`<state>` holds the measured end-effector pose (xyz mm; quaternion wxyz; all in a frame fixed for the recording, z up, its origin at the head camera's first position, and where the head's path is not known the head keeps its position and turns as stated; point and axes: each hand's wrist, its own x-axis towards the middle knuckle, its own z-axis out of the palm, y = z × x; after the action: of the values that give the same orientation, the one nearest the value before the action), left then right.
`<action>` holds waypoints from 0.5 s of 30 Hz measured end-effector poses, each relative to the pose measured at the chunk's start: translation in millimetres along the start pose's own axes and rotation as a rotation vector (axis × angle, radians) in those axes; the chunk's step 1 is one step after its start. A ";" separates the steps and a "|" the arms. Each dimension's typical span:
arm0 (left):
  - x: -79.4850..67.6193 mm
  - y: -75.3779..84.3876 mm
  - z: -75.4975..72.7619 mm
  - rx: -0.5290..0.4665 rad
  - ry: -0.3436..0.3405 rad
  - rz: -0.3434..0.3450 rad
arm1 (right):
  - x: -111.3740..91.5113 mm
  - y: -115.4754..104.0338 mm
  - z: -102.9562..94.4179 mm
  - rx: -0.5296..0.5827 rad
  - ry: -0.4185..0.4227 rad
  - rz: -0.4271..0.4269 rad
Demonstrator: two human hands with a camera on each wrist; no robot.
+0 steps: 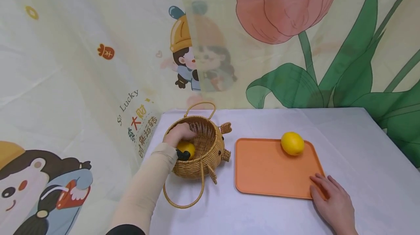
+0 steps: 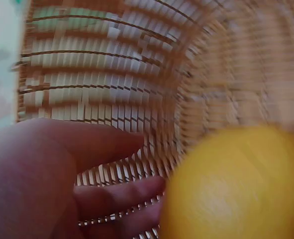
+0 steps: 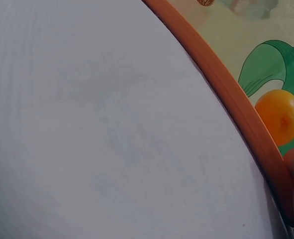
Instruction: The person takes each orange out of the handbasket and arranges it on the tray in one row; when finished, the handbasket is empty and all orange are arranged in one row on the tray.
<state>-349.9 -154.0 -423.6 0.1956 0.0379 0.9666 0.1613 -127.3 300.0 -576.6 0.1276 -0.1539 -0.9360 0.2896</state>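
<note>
My left hand (image 1: 180, 133) reaches into a wicker basket (image 1: 210, 160) with a pig face on its side. A yellow lemon (image 1: 187, 147) lies inside, below the wrist. In the left wrist view, the thumb and fingers of the left hand (image 2: 47, 169) are spread with a gap between them, and the lemon (image 2: 236, 189) shows large beside the fingertips. My right hand (image 1: 334, 200) rests at the near right corner of an orange tray (image 1: 269, 167), fingers on the rim. A second lemon (image 1: 292, 143) sits at the tray's far right edge.
Two looped handles stick out from the basket, the nearer handle (image 1: 183, 206) lying on the white-covered table (image 1: 236, 213). A printed cloth (image 1: 210, 53) with a tulip and cartoon figures hangs behind and along the left side.
</note>
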 end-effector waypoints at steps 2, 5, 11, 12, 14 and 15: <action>-1.3 -2.4 1.4 0.046 -0.035 -0.043 | -0.5 -0.3 0.1 -0.001 0.001 -0.004; -4.2 -4.8 3.5 0.078 -0.088 -0.093 | -0.7 -0.5 -0.3 0.000 0.011 -0.021; -7.5 -6.4 6.3 0.060 -0.140 -0.158 | 0.5 -1.4 0.0 0.002 0.020 -0.021; -7.5 -6.6 7.0 0.061 -0.131 -0.161 | 0.4 -1.6 0.4 0.001 0.016 -0.014; -6.7 -7.2 8.8 0.064 -0.094 -0.156 | 0.3 -1.9 0.5 0.002 0.012 -0.004; -6.1 -7.7 9.9 0.063 -0.071 -0.154 | 0.1 -1.9 0.5 0.003 0.009 0.000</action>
<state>-340.5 -159.2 -432.6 0.2403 -0.0245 0.9637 0.1139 -128.0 298.3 -575.9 0.1321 -0.1549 -0.9351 0.2901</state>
